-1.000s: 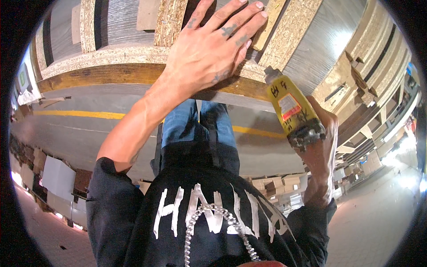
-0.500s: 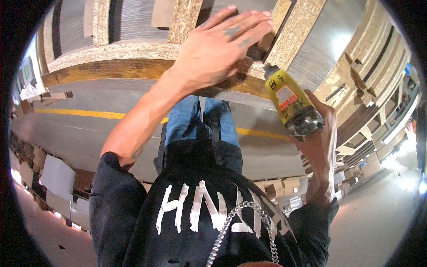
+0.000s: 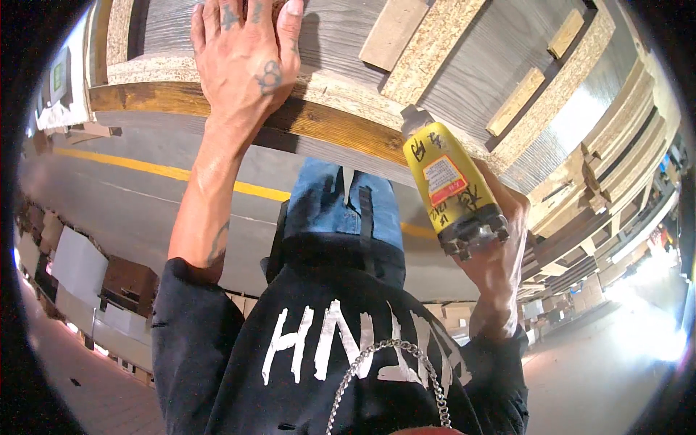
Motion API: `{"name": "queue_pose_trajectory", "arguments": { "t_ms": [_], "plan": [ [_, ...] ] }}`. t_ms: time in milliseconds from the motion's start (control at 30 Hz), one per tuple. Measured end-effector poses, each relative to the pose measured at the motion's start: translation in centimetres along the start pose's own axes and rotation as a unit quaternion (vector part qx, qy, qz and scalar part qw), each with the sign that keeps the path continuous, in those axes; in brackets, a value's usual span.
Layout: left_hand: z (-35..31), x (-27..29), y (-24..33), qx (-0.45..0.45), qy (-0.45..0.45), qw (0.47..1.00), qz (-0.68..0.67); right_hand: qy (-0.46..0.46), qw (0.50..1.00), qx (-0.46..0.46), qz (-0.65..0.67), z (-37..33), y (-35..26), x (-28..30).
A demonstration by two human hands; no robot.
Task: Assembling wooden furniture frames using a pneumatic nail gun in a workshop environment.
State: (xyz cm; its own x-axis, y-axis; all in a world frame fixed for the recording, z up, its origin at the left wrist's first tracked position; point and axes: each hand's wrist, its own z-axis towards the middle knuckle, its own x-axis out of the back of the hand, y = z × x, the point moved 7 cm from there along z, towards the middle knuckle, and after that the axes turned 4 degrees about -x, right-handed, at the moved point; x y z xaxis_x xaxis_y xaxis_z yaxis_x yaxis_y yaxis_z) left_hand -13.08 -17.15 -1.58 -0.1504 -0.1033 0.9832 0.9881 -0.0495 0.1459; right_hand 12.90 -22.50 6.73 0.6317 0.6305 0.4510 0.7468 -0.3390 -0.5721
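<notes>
My left hand [image 3: 246, 69] lies over the near chipboard strip [image 3: 163, 70] of a grey wood-grain panel [image 3: 341, 32], fingers extended and thumb apart; its fingertips reach the top edge of the picture. A little brown shows between thumb and fingers, too small to make out. In my right hand [image 3: 500, 246] is a yellow bottle [image 3: 438, 156] with a grey cap and dark smeared base. The bottle leans up and to the left, its cap beside the panel's brown near edge [image 3: 341, 125]. Most of my right fingers are hidden behind the bottle.
More chipboard strips [image 3: 435, 51] cross the panel, with small loose wood blocks [image 3: 515, 101] among them. Stacked wooden boards [image 3: 616, 159] stand to the right. A yellow line [image 3: 156, 168] runs along the grey floor below the panel. Boxes [image 3: 87, 264] stand at the lower left.
My left hand has moved left along the panel, away from the bottle. My right hand and the bottle have shifted slightly left and down, and the bottle's label faces the view more fully.
</notes>
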Motion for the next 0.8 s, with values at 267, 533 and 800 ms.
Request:
{"name": "queue_pose_trajectory", "arguments": {
  "t_ms": [267,533,800],
  "plan": [
    [-0.1,0.1,0.0,0.017,-0.012,0.999,-0.024,0.033,0.996,-0.020,-0.076,0.4,-1.0,-0.2],
    [0.2,-0.1,0.0,0.029,-0.043,0.998,-0.023,0.035,0.994,-0.023,-0.099,0.5,-1.6,0.0],
    [0.2,0.3,0.2,0.027,-0.040,0.998,-0.028,0.020,0.994,0.004,-0.110,1.0,-2.3,-0.4]
  ]
}}
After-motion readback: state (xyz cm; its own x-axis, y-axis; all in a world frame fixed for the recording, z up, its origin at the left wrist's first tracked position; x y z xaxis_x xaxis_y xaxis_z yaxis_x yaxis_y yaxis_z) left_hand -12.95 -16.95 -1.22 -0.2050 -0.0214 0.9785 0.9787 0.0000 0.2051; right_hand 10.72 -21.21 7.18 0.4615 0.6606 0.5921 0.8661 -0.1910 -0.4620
